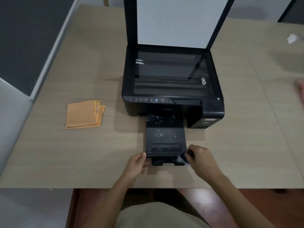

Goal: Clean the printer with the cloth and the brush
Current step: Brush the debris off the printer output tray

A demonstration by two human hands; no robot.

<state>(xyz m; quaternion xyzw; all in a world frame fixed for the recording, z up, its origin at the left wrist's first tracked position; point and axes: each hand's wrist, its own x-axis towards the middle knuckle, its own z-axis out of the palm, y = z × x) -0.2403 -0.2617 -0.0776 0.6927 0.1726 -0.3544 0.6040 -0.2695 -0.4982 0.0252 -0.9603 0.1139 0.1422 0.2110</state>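
Note:
A black printer (172,89) stands on the table with its scanner lid (177,20) raised upright and the glass bare. Its output tray (165,139) is pulled out toward me, speckled with white dust. My left hand (137,165) pinches the tray's front left corner. My right hand (199,159) is closed around a small dark-handled brush (185,157), whose tip rests at the tray's front right corner. A folded orange cloth (84,114) lies flat on the table, left of the printer, apart from both hands.
The wooden table (82,162) ends just in front of my forearms. A white crumpled object (292,38) lies at the far right, and a pinkish blurred thing (300,89) shows at the right edge. A grey floor and wall are on the left.

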